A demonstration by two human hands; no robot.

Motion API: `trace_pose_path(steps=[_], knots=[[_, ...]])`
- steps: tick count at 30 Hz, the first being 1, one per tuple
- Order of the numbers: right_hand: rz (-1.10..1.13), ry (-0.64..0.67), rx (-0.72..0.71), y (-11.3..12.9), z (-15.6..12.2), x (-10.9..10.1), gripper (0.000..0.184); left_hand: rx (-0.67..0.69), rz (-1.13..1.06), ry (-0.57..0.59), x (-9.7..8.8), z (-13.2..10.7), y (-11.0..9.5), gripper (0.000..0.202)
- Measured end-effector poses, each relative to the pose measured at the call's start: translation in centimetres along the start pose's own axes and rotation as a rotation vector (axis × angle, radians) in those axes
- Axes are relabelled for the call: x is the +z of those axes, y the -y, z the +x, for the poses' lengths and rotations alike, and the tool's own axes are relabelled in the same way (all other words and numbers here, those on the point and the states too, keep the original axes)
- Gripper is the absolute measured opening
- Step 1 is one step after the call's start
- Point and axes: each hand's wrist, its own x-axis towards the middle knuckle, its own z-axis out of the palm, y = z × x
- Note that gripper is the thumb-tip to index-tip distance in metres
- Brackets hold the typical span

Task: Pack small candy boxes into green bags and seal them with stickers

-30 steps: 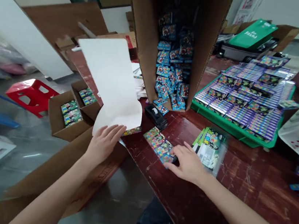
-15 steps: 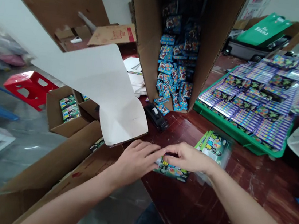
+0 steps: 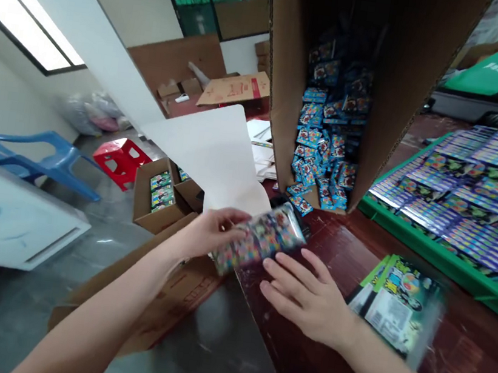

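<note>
The left hand (image 3: 208, 233) is pinching a glossy stack of card packs (image 3: 260, 241) by its near end above the table edge (image 3: 260, 310), the right hand (image 3: 308, 295) hovering flat-fingered just beneath, since the light, slippery bundle probably wants gripping across both long edges.

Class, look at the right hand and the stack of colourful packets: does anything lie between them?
Nothing visible does. The right hand hovers open just below the stack of colourful packets, which the left hand grips at its left end.
</note>
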Motion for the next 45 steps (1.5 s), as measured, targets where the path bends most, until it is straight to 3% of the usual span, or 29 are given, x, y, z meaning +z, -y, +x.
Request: trace_pose_path(steps=[2,3,7,11,14,16,18,21,24,26,28,30,32,34,35,37,40,42,45], knots=[[0.025,0.024,0.106,0.4,0.6,2.6,0.033,0.076,0.395,-0.308,-1.6,1.2,1.9,0.041],[0.05,0.088,0.149,0.6,0.9,4.1,0.032,0.092,0.543,-0.393,-2.3,2.0,2.9,0.039],[0.109,0.361,0.238,1.0,1.5,9.0,0.025,0.106,0.74,-0.408,-3.1,5.5,6.5,0.033],[0.103,0.426,0.262,1.1,0.7,9.7,0.015,0.14,0.801,-0.469,-1.7,7.8,8.3,0.036],[0.11,0.458,0.251,0.5,0.2,7.9,0.017,0.138,0.864,-0.577,-0.7,9.2,9.4,0.039],[0.102,0.432,0.32,-0.4,-0.4,5.9,0.02,0.1,1.003,-0.654,-0.2,10.0,10.1,0.041],[0.055,0.366,0.519,-1.2,-2.1,3.0,0.027,0.073,1.076,-0.693,0.1,10.4,10.7,0.047],[-0.115,0.3,0.94,-1.5,-7.4,-1.9,0.065,0.065,0.993,-0.728,0.4,10.0,10.6,0.055],[-0.201,0.355,1.149,-1.4,-13.8,-5.9,0.084,0.143,0.846,-0.832,1.9,8.8,8.4,0.061],[-0.194,0.345,1.154,-2.5,-16.5,-7.5,0.07,0.254,0.719,-0.909,5.0,7.9,5.3,0.06],[-0.193,0.302,1.15,-5.1,-17.4,-8.1,0.047,0.361,0.506,-0.835,10.2,7.1,0.8,0.05],[-0.216,0.287,1.189,-8.7,-17.1,-7.8,0.038,0.411,0.257,-0.474,16.9,6.8,-4.1,0.039],[-0.248,0.295,1.248,-11.9,-16.5,-7.2,0.036,0.399,0.152,-0.199,23.6,7.2,-8.4,0.055],[-0.275,0.309,1.288,-13.4,-16.2,-6.4,0.031,0.315,0.249,-0.087,28.5,8.4,-11.2,0.087],[-0.286,0.314,1.298,-13.3,-16.4,-6.2,0.029,0.239,0.296,-0.036,30.0,9.3,-12.0,0.096],[-0.302,0.31,1.307,-11.7,-17.3,-6.0,0.028,0.127,0.351,0.072,31.4,10.9,-12.9,0.098],[-0.305,0.275,1.318,-7.9,-19.3,-6.5,0.035,0.129,0.323,0.219,31.0,12.4,-13.4,0.076],[-0.284,0.233,1.324,-5.7,-20.5,-7.5,0.04,0.193,0.298,0.255,30.3,12.0,-13.9,0.053],[-0.239,0.136,1.336,-3.5,-21.9,-9.8,0.045,0.313,0.226,0.283,29.3,9.5,-15.1,0.031]])
